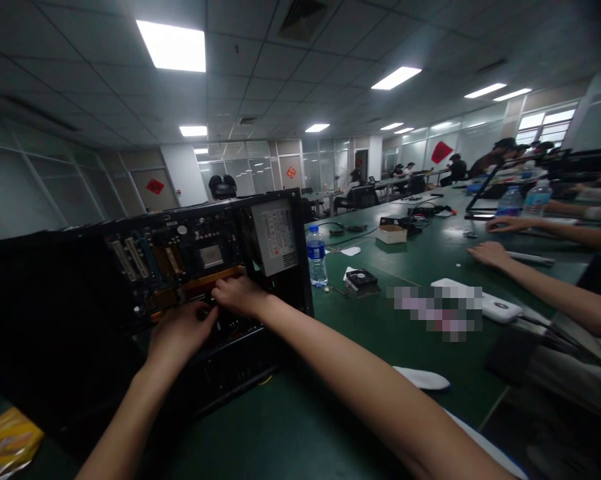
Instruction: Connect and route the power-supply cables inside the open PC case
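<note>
"Where is the board?"
"At eleven o'clock from the wearer: the motherboard (203, 230) stands upright inside the open computer case (75, 307). The left hand (180, 333) and right hand (240, 297) meet low on it, by the orange slots (205, 279)."

"And the grip?"
"The left thumb and forefinger curl close together, and the right fingers are bent. Whether either hand is clamped on a part, I can't tell; the knuckles and shadow hide it."

"How would it handle?"
"The case looks heavy and stiff, so best held by its frame. The board I'd judge thin and fragile: hold parts by their edges and press squarely, off the chips."

"Any edges to mind?"
"The metal post (306, 267) at the case's three o'clock looks hard, and the power supply (275, 237) crowds its two o'clock."

"And room?"
"Bare desk (350, 340) opens at one o'clock. Beyond it sit the bottle (317, 263), just beside the case, and a small fan (363, 281). Another person's hand (490, 255) rests at two, well apart."
</note>
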Demonstrator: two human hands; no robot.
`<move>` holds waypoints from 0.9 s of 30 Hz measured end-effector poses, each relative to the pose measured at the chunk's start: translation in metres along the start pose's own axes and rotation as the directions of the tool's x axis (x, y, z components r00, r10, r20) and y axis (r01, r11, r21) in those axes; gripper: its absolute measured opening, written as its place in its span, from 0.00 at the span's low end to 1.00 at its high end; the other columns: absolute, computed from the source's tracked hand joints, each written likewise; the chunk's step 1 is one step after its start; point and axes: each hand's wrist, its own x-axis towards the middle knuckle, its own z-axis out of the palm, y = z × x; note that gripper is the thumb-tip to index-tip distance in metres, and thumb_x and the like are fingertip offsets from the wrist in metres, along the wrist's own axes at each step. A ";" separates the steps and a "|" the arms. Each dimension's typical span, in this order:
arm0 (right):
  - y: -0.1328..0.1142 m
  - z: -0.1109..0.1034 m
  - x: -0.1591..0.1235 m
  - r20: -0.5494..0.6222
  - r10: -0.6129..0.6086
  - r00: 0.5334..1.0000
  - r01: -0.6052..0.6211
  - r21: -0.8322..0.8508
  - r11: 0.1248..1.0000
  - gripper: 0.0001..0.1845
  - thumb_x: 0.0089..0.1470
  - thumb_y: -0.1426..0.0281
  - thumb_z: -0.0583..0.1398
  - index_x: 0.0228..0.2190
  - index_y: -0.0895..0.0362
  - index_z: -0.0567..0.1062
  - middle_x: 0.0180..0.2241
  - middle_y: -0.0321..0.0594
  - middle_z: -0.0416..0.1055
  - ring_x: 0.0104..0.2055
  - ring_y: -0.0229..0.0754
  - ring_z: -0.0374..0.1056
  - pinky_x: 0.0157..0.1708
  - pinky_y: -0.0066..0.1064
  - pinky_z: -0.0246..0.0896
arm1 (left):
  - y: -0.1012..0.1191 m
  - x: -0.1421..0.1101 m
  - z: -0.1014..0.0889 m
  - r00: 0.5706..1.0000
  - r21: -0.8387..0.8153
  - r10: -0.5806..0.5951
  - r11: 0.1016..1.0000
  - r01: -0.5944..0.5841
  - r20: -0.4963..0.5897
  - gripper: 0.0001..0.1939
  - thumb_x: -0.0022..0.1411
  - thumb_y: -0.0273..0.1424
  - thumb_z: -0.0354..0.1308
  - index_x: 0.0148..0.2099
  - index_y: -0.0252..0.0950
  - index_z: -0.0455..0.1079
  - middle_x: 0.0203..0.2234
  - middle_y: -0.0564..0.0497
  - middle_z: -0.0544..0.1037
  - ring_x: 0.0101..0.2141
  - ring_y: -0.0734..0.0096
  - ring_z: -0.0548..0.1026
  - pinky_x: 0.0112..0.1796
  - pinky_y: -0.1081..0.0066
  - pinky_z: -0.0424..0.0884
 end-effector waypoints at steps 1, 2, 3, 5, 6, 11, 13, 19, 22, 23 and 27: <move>0.000 -0.003 -0.004 -0.011 -0.016 1.000 0.016 0.012 1.000 0.12 0.62 0.75 0.49 0.42 0.63 0.70 0.44 0.51 0.69 0.45 0.50 0.69 0.35 0.38 0.68 | 0.002 -0.001 -0.001 1.000 0.024 -0.002 1.000 0.002 -0.014 0.23 0.61 0.48 0.48 0.46 0.41 0.75 0.39 0.43 0.81 0.39 0.54 0.78 0.33 0.68 0.66; 0.000 -0.005 -0.007 -0.028 -0.041 0.999 0.041 0.033 0.999 0.11 0.61 0.75 0.50 0.43 0.62 0.70 0.45 0.50 0.68 0.46 0.49 0.67 0.34 0.37 0.67 | 0.004 -0.003 -0.002 1.000 0.047 0.002 0.999 -0.001 -0.021 0.23 0.61 0.48 0.48 0.47 0.40 0.74 0.39 0.43 0.81 0.38 0.54 0.78 0.32 0.68 0.65; 0.001 -0.008 -0.011 -0.042 -0.072 0.996 0.075 0.064 0.995 0.11 0.59 0.76 0.52 0.43 0.61 0.69 0.46 0.49 0.67 0.47 0.49 0.66 0.34 0.36 0.66 | 0.006 -0.004 -0.003 1.000 0.067 0.008 0.998 -0.006 -0.023 0.22 0.61 0.47 0.48 0.46 0.39 0.73 0.38 0.42 0.81 0.37 0.55 0.78 0.31 0.68 0.65; 0.002 -0.012 -0.016 -0.078 -0.107 0.991 0.118 0.158 0.980 0.11 0.57 0.76 0.54 0.42 0.59 0.68 0.45 0.47 0.68 0.47 0.47 0.65 0.35 0.34 0.65 | 0.009 -0.005 -0.004 0.999 0.096 0.028 0.995 -0.027 -0.015 0.21 0.62 0.46 0.47 0.44 0.38 0.72 0.37 0.42 0.80 0.36 0.54 0.78 0.30 0.68 0.64; 0.002 -0.014 -0.018 -0.098 -0.102 0.990 0.121 0.214 0.969 0.10 0.56 0.75 0.54 0.42 0.59 0.68 0.44 0.46 0.68 0.46 0.46 0.65 0.37 0.33 0.65 | 0.011 -0.005 -0.005 0.999 0.105 0.039 0.994 -0.037 -0.013 0.20 0.62 0.46 0.47 0.43 0.38 0.72 0.36 0.42 0.80 0.36 0.53 0.78 0.30 0.68 0.63; 0.000 -0.019 -0.019 -0.148 -0.014 0.989 0.071 0.386 0.920 0.08 0.57 0.74 0.53 0.39 0.58 0.69 0.41 0.43 0.71 0.45 0.44 0.67 0.39 0.31 0.62 | 0.012 -0.003 -0.003 0.996 0.088 0.090 0.992 -0.091 0.021 0.15 0.62 0.39 0.50 0.44 0.38 0.72 0.38 0.42 0.80 0.38 0.54 0.78 0.33 0.68 0.65; -0.003 -0.019 -0.020 -0.104 -0.041 0.994 0.080 0.399 0.913 0.10 0.57 0.73 0.53 0.40 0.58 0.71 0.41 0.43 0.72 0.43 0.45 0.69 0.36 0.31 0.61 | 0.011 -0.002 0.000 0.994 0.050 0.108 0.993 -0.109 0.030 0.13 0.60 0.35 0.52 0.44 0.38 0.72 0.42 0.43 0.80 0.42 0.55 0.77 0.36 0.68 0.66; -0.005 -0.016 -0.021 -0.040 -0.088 0.995 0.097 0.431 0.897 0.12 0.55 0.74 0.54 0.40 0.58 0.74 0.40 0.44 0.73 0.40 0.44 0.70 0.34 0.31 0.60 | 0.010 0.000 0.002 0.984 -0.096 0.157 0.984 -0.149 0.080 0.11 0.56 0.28 0.54 0.40 0.39 0.75 0.40 0.45 0.81 0.43 0.58 0.77 0.41 0.69 0.67; -0.005 -0.014 -0.021 -0.045 -0.097 0.994 0.107 0.438 0.892 0.11 0.54 0.74 0.54 0.39 0.58 0.74 0.40 0.44 0.73 0.40 0.44 0.70 0.34 0.31 0.60 | 0.011 -0.001 0.001 0.987 -0.092 0.136 0.987 -0.129 0.081 0.11 0.56 0.27 0.53 0.40 0.38 0.75 0.39 0.44 0.81 0.42 0.57 0.77 0.38 0.69 0.66; -0.004 -0.014 -0.021 -0.051 -0.098 0.994 0.110 0.439 0.892 0.11 0.54 0.74 0.54 0.38 0.58 0.74 0.40 0.44 0.73 0.40 0.44 0.70 0.34 0.31 0.60 | 0.011 -0.002 0.000 0.987 -0.092 0.139 0.987 -0.131 0.081 0.12 0.56 0.28 0.53 0.40 0.38 0.75 0.39 0.44 0.81 0.41 0.57 0.77 0.38 0.69 0.66; -0.004 -0.014 -0.021 -0.052 -0.092 0.994 0.106 0.444 0.890 0.11 0.54 0.74 0.54 0.37 0.58 0.74 0.39 0.43 0.73 0.39 0.44 0.70 0.33 0.31 0.59 | 0.012 -0.002 -0.001 0.983 -0.064 0.167 0.985 -0.162 0.075 0.11 0.56 0.28 0.53 0.39 0.38 0.75 0.37 0.44 0.81 0.39 0.58 0.78 0.36 0.69 0.66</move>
